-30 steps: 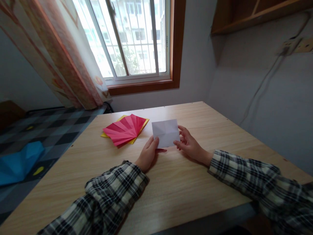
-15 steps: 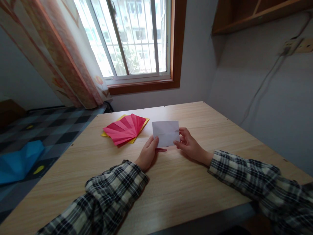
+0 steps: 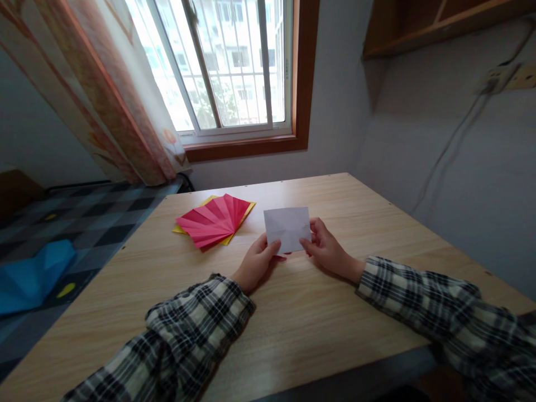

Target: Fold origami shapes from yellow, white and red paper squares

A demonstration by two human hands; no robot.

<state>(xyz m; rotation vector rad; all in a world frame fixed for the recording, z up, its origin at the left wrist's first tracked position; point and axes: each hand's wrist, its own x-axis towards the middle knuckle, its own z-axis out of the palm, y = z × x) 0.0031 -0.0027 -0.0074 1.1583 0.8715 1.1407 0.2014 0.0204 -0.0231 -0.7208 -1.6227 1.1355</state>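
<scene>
Paper [image 3: 288, 228] sits upright between my hands, above the desk [image 3: 293, 312]. Left hand [image 3: 256, 262] pinches its lower left corner, right hand [image 3: 326, 248] its right edge.

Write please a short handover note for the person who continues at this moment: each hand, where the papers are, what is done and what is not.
Left hand: pinches the lower left corner of the white paper.
Right hand: pinches its right edge.
The paper stands raised above the wooden table, tilted toward the camera, with faint creases visible, so some folds are done; it remains a plain rectangle, no finished shape.
The red paper fan lies on a yellow sheet to the left, untouched.
</scene>
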